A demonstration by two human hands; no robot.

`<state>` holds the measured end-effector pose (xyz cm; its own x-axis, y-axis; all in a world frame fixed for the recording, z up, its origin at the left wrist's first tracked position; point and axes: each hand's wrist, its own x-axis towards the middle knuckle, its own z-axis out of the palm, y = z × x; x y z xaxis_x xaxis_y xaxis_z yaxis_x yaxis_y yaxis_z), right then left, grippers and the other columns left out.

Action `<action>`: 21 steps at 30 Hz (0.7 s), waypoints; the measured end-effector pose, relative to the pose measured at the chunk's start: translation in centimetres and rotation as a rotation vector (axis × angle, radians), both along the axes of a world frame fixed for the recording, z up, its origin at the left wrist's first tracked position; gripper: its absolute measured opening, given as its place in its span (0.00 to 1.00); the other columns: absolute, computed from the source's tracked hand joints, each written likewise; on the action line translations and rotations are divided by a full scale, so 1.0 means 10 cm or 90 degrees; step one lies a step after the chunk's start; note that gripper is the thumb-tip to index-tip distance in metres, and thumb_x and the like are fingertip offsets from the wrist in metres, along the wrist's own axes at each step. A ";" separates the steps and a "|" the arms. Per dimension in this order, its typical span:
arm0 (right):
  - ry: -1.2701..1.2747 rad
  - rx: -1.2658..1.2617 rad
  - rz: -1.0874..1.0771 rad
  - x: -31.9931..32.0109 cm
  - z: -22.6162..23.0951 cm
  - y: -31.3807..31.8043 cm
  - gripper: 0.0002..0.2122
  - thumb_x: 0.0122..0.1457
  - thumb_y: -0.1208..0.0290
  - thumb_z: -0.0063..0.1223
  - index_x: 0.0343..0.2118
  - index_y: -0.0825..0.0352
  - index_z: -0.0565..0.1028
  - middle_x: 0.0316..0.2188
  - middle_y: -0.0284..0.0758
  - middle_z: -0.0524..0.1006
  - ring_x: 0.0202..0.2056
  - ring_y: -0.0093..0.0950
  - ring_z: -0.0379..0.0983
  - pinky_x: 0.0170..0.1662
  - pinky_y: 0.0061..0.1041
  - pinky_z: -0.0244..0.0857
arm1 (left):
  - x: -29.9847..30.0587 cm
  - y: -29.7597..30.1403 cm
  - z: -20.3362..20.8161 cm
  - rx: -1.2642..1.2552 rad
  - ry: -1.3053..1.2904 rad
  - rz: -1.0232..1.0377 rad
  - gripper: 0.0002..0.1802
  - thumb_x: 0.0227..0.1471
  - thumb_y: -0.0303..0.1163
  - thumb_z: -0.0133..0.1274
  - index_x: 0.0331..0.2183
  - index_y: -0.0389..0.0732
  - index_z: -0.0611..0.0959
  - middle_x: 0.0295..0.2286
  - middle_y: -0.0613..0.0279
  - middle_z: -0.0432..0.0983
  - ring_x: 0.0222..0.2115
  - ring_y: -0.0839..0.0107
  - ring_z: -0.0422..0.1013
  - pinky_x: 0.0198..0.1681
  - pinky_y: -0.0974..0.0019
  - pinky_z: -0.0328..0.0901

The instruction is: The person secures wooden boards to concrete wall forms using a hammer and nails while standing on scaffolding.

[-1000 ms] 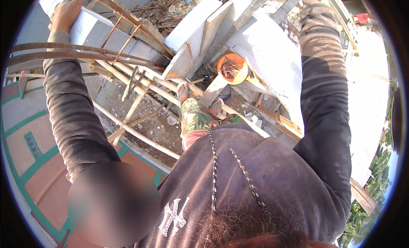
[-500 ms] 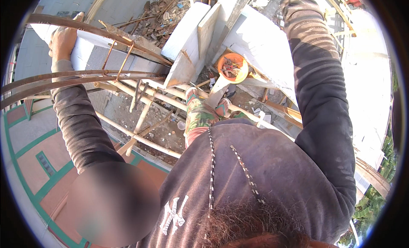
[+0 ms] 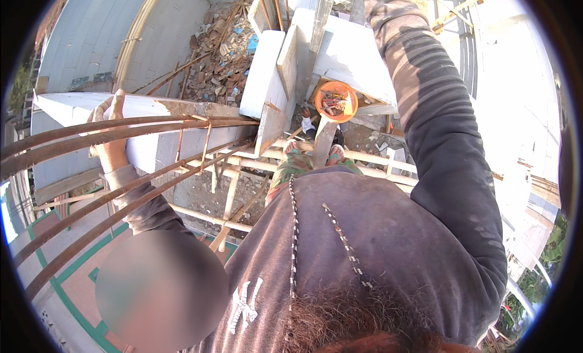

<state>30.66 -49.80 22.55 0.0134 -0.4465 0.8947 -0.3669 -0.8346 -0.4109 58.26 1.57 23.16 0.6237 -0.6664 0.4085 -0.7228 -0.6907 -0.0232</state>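
My left hand (image 3: 112,137) rests on the top of a pale block wall (image 3: 67,104), fingers stretched out and spread. Rusty steel bars (image 3: 139,133) pass in front of that hand and hide part of it. My right arm (image 3: 425,92) reaches up past the top edge of the view, so the right hand is out of sight. Between the walls below, an orange bucket (image 3: 336,102) holds sticks and scraps; neither hand touches it.
My feet stand on bamboo poles (image 3: 255,163) high above rubble-strewn ground. An upright board (image 3: 271,128) and white wall blocks (image 3: 261,71) rise ahead. Broken rubble (image 3: 228,55) lies behind the wall. A tiled, green-striped surface (image 3: 64,256) is far below at left.
The view has shifted, and the steel bars now cross lower, in front of my left hand. My left hand has come nearer, still on the wall. The right arm has swung leftward.
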 end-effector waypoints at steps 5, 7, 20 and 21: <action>0.049 0.107 0.131 -0.03 0.06 0.08 0.18 0.55 0.58 0.67 0.22 0.70 0.77 0.16 0.43 0.72 0.19 0.39 0.69 0.23 0.39 0.61 | 0.18 0.15 -0.11 0.115 -0.292 -0.205 0.19 0.60 0.41 0.60 0.52 0.70 0.83 0.43 0.65 0.83 0.44 0.59 0.78 0.46 0.55 0.75; 0.026 0.108 0.113 -0.02 0.09 0.13 0.17 0.54 0.59 0.67 0.23 0.71 0.78 0.16 0.41 0.73 0.20 0.37 0.70 0.24 0.37 0.62 | 0.21 0.16 -0.11 0.129 -0.279 -0.201 0.21 0.60 0.38 0.60 0.53 0.69 0.82 0.43 0.65 0.83 0.43 0.59 0.78 0.46 0.55 0.75; -0.147 0.261 0.307 -0.03 0.26 0.43 0.16 0.55 0.61 0.67 0.33 0.72 0.81 0.23 0.40 0.80 0.26 0.30 0.76 0.31 0.31 0.70 | -0.20 -0.12 0.08 -0.152 0.166 -0.064 0.30 0.55 0.57 0.60 0.39 0.35 0.89 0.39 0.46 0.81 0.44 0.52 0.74 0.53 0.51 0.66; -0.140 0.227 0.285 -0.03 0.24 0.42 0.16 0.55 0.61 0.67 0.33 0.72 0.81 0.24 0.41 0.80 0.27 0.32 0.77 0.32 0.32 0.70 | -0.21 -0.13 0.10 -0.154 0.168 -0.073 0.30 0.55 0.56 0.60 0.39 0.35 0.89 0.39 0.47 0.81 0.44 0.52 0.74 0.53 0.51 0.66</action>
<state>30.38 -45.65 24.96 0.1014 -0.7127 0.6941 0.1132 -0.6849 -0.7198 56.18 0.25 24.14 0.6554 -0.6424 0.3973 -0.7552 -0.5674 0.3283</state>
